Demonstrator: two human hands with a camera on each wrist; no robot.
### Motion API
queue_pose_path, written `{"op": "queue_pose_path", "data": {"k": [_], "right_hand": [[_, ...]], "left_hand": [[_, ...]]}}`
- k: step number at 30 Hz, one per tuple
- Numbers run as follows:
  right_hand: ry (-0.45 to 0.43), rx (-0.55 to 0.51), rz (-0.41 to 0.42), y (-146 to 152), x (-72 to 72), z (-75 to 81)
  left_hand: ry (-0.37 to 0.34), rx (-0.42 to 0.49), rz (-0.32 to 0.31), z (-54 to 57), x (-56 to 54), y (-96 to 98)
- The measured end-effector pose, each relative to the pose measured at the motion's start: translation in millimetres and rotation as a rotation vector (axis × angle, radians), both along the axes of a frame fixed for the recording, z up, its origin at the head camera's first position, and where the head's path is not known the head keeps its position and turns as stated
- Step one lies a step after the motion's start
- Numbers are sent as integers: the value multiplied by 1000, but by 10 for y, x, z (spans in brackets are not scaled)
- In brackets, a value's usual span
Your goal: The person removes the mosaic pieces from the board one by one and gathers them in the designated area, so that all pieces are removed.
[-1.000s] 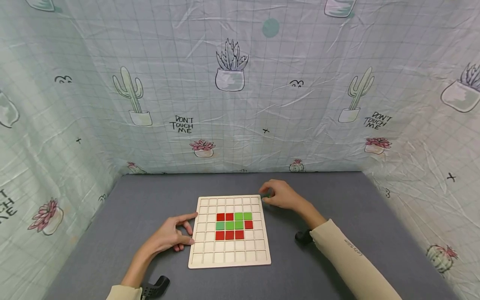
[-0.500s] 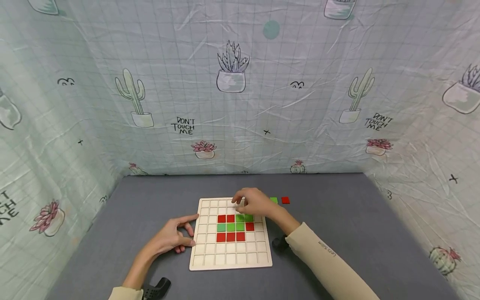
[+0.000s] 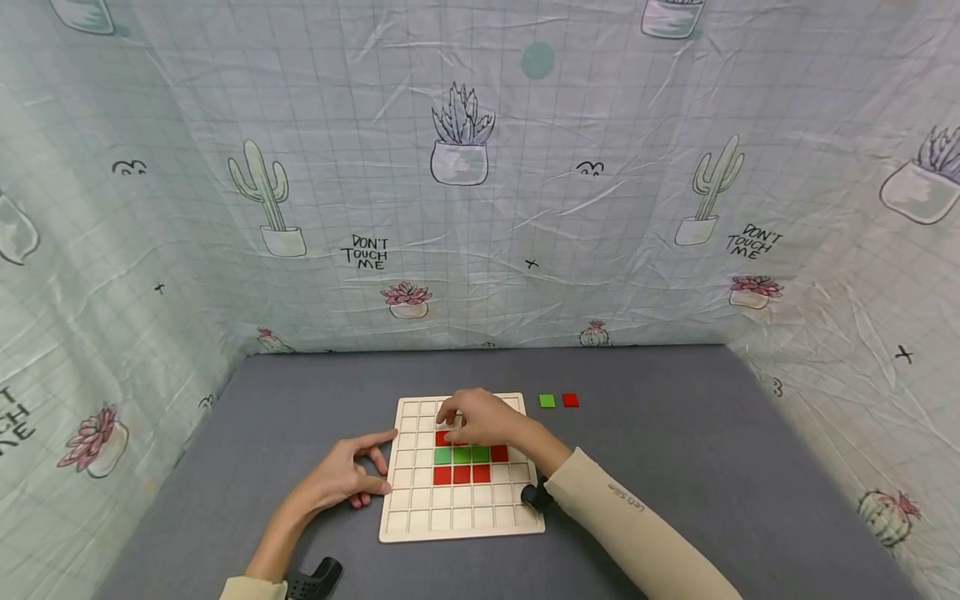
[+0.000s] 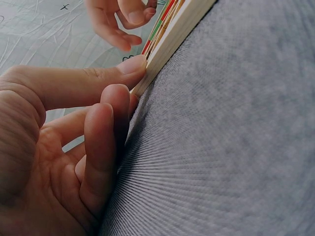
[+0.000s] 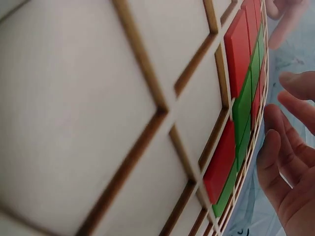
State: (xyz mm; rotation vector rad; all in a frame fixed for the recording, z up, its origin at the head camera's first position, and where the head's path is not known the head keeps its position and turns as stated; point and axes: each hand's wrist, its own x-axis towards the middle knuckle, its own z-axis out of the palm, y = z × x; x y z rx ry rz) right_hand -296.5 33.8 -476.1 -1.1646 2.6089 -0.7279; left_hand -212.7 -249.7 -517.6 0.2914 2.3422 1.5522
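Observation:
My left hand (image 3: 348, 471) lies at the left side of a pale wooden grid board (image 3: 450, 521). Its index finger and thumb are spread along that edge and touch it; in the left wrist view the thumb (image 4: 133, 65) meets the board's side. Over the board's upper middle is my right hand (image 3: 480, 417), fingers bent down beside a red tile (image 3: 442, 437). I cannot tell whether it holds a tile. A teal-green tile (image 3: 442, 456), green tiles (image 3: 461, 455) and red tiles (image 3: 461, 474) sit in the squares below; the right hand hides part of the top coloured row.
A loose green tile (image 3: 547, 401) and a loose red tile (image 3: 570, 400) lie on the grey table (image 3: 637, 467), beyond the board's upper right corner. A cactus-print curtain (image 3: 525, 217) surrounds the table at the back and both sides.
My right hand, with green between its fingers a second ago, has moved left over the board and then further left and down. The loose tiles came into sight. My left hand stays put.

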Motion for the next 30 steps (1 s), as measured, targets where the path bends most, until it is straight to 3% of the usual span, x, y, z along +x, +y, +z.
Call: {"op": "queue_pose_path", "data": {"k": [13,30], "right_hand": [[65,80,2,-127,54,-18],[69,79,-1,-127,40,-22]], "left_hand": [[3,-3,4,-19,15,-3],[0,20,-13,-22,6,-4]]}}
